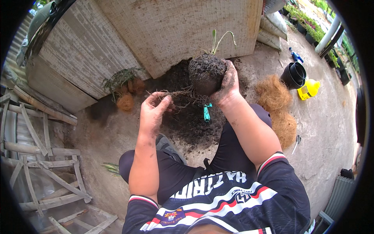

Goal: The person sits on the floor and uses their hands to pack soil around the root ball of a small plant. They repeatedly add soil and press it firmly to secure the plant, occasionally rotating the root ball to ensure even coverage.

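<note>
My right hand [229, 82] grips a round ball of dark soil [207, 74] from its right side and underneath. A small green plant [215, 44] with a few thin stems sticks up from its top. Long brown roots [179, 93] trail from the ball's lower left, and my left hand [156, 106] pinches their far end between thumb and fingers. Loose black soil [190, 128] is spread over the ground below. On that soil lies a small tool with a teal handle [206, 113]; its head is partly hidden.
Coconut fibre [274, 96] is heaped at the right, beside stacked black pots [293, 75], a yellow bottle [309, 89] and scissors [297, 144]. Fibre-wrapped plants [125, 102] sit at the left near leaning panels [181, 32]. A wooden frame [41, 150] stands far left.
</note>
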Available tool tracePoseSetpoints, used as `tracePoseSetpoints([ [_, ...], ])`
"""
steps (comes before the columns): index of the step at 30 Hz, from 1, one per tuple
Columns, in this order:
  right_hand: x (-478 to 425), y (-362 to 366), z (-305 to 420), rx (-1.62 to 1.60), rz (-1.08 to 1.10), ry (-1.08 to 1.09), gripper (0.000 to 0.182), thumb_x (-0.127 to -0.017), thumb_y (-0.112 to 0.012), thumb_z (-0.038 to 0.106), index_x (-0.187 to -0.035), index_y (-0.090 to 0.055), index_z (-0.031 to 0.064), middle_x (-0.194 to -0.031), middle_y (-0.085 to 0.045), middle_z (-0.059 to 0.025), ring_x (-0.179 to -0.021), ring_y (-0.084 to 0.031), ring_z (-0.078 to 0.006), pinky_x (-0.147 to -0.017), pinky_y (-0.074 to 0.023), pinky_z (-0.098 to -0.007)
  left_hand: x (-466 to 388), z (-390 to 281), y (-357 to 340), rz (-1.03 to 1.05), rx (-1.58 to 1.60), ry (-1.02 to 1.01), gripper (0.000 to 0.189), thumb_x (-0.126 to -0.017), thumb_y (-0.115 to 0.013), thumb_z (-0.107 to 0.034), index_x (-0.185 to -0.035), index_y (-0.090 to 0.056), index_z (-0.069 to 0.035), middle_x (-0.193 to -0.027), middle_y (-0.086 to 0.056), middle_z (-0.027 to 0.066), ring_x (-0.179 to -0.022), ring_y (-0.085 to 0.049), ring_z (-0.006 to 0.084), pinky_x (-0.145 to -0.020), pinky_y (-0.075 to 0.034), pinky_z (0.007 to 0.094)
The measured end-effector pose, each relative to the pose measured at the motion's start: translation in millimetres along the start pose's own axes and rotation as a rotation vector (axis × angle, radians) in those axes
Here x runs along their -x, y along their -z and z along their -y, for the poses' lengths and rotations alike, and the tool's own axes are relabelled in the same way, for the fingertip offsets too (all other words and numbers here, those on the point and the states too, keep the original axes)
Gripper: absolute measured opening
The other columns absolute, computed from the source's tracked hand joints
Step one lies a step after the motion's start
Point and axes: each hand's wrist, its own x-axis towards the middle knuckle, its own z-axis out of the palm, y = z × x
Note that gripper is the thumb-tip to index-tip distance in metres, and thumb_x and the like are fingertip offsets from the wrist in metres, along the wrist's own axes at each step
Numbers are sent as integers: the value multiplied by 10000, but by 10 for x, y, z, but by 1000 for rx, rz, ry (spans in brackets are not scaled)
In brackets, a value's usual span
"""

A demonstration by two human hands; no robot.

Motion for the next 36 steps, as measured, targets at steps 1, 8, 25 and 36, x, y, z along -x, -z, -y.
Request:
tracePoseSetpoints([
  [1, 28, -23, -28, 12, -14, -7, 393, -878, -344, 330, -1001, -610, 67, -1003, -639, -110, -939, -605, -285, -886, -456, -449, -5, -25, 5, -19, 8, -5, 161, -828, -637, -124, -940, -577, -26, -778, -597, 35, -706, -590, 139, -647, -475, 269],
  [8, 6, 26, -175, 28, -5, -84, 375, -877, -362, 334, -1017, -604, 84, -1010, -636, -99, -952, -600, -284, -897, -445, -464, -76, -147, 42, -84, 34, 142, 212, -812, -658, -165, -959, -585, -30, -818, -599, 36, -665, -589, 146, -572, -458, 265],
  [25, -78, 49, -98, 28, -53, -6, 412, -881, -335, 357, -1003, -612, 78, -992, -642, -105, -924, -607, -288, -870, -460, -457, 151, -58, -314, -235, -1043, -220, 317, -776, -664, -204, -1014, -609, -2, -940, -629, 167, -827, -619, 237, -734, -488, 325],
  [36, -200, 167, -148, -16, 20, 40, 492, -890, -319, 463, -1134, -554, 108, -1111, -593, -97, -1018, -564, -292, -926, -410, -496, 140, 351, -607, 194, 225, 335, 377, -824, -470, -77, -1184, -462, 36, -928, -605, 98, -772, -584, 160, -674, -471, 275],
])
